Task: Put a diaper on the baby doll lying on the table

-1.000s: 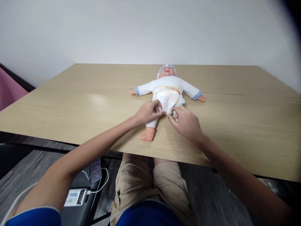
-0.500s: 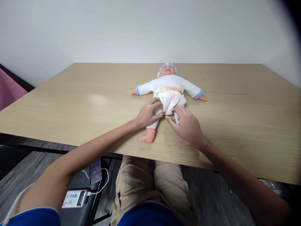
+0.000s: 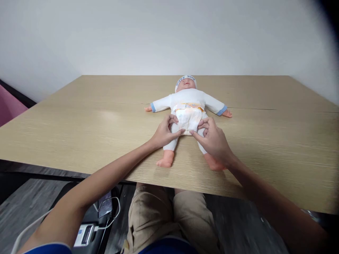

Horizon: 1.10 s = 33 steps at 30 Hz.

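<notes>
On its back on the table lies a baby doll [image 3: 187, 96] in a white suit with blue cuffs and a lettered white cap, its feet towards me. A white diaper [image 3: 188, 118] with an orange printed waistband covers its hips and crotch. At the diaper's left edge, my left hand [image 3: 165, 131] grips with curled fingers, its thumb along the crotch edge. My right hand [image 3: 214, 138] pinches the opposite edge, thumb near the crotch and fingers higher up. Part of the doll's leg is hidden behind the right hand.
The wooden table [image 3: 92, 137] has a seam across it and reaches back to a pale wall [image 3: 169, 38]. Below its front edge, on a dark seat, are a phone [image 3: 105, 206] and a white device [image 3: 84, 234] joined to a cable. Something pink [image 3: 10, 106] stands at far left.
The diaper's crotch part is spread wider and flatter. My right hand has moved slightly right, and its fingers have curled more. The doll's right-side foot shows more. The view has tilted slightly.
</notes>
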Motion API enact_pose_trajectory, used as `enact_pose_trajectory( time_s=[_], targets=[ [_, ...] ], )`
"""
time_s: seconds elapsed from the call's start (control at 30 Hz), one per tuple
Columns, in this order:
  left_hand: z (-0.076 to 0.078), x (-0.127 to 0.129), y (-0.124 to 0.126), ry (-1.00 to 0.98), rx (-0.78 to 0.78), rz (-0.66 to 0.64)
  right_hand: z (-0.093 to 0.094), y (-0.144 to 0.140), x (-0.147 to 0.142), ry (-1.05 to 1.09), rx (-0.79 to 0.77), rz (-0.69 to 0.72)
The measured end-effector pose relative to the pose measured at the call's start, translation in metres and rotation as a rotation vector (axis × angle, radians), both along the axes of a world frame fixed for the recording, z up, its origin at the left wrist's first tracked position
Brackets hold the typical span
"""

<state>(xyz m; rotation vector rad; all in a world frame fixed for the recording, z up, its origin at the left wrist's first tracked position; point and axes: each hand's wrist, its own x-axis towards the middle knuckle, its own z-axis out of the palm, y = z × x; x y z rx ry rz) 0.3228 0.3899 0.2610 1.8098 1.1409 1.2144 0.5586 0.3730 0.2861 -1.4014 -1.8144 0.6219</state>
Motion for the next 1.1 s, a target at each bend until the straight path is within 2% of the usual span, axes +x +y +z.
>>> enact_pose_trajectory(
  time_s=[0.13, 0.27, 0.37, 0.47, 0.6, 0.67, 0.87, 1.1],
  targets=[
    [-0.003, -0.001, -0.002, -0.092, -0.114, 0.078, 0.0, -0.002, 0.007, 0.004, 0.02, -0.043],
    [0.007, -0.005, -0.008, 0.003, -0.162, 0.08, 0.001, -0.004, 0.01, -0.057, 0.017, -0.039],
    [0.018, -0.007, -0.008, 0.108, -0.173, 0.011, 0.0, -0.004, 0.008, -0.109, 0.044, 0.003],
    [0.025, -0.01, -0.001, 0.063, -0.281, -0.091, -0.002, -0.001, 0.005, -0.105, 0.066, 0.047],
    [0.033, -0.019, 0.012, -0.103, -0.474, -0.282, -0.001, 0.0, 0.007, 0.045, -0.073, 0.012],
    [0.038, -0.024, 0.016, -0.105, -0.524, -0.321, 0.0, -0.002, 0.008, 0.089, -0.122, -0.021],
    [0.046, -0.026, 0.015, -0.083, -0.536, -0.281, 0.001, -0.005, 0.011, 0.099, -0.079, -0.03],
    [0.039, -0.024, 0.01, -0.146, -0.538, -0.157, -0.007, 0.005, 0.015, 0.227, -0.108, -0.015]
  ],
)
